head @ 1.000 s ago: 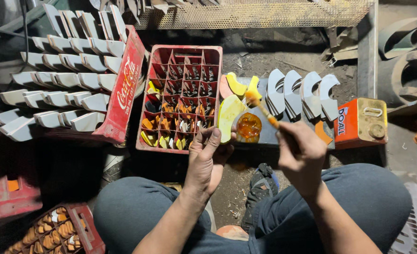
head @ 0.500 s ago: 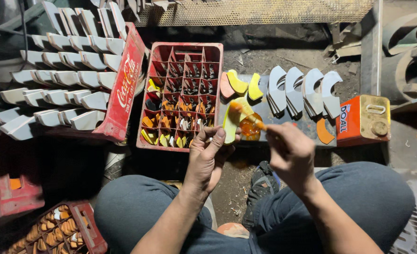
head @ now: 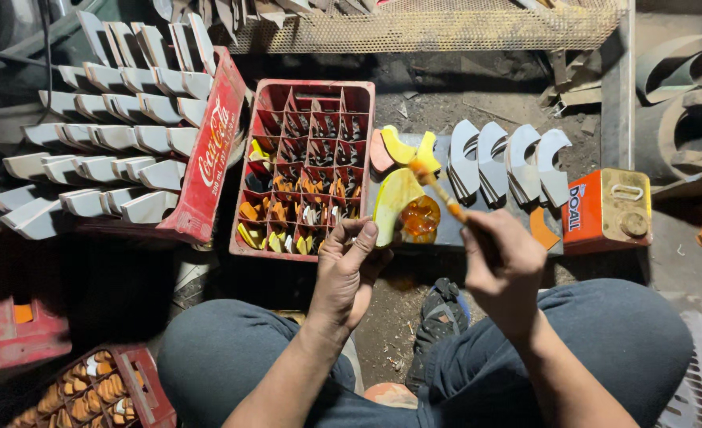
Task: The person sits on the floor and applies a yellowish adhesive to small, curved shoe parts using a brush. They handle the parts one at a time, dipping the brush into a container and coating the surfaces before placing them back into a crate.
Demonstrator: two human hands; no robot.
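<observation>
The red crate [head: 303, 166] is standing just left of the grey board [head: 446, 226], leaving little free room between them. The left hand [head: 347, 273] is closing its fingers on a yellow piece [head: 394, 206] at the board's near edge, and the right hand [head: 501, 269] is gripping a brush [head: 446, 198] tightly, its tip lying over the piece.

Brush handle [head: 478, 234] hidden in right hand [head: 503, 265]; corner crate [head: 101, 396] cut off.

dim workshop, dirt floor [head: 478, 103], mesh shelf [head: 446, 28] above.

Head camera, looking straight down

It sits close above the left hand [head: 347, 273] and right hand [head: 501, 265], with the red crate [head: 307, 166] just beyond them.
</observation>
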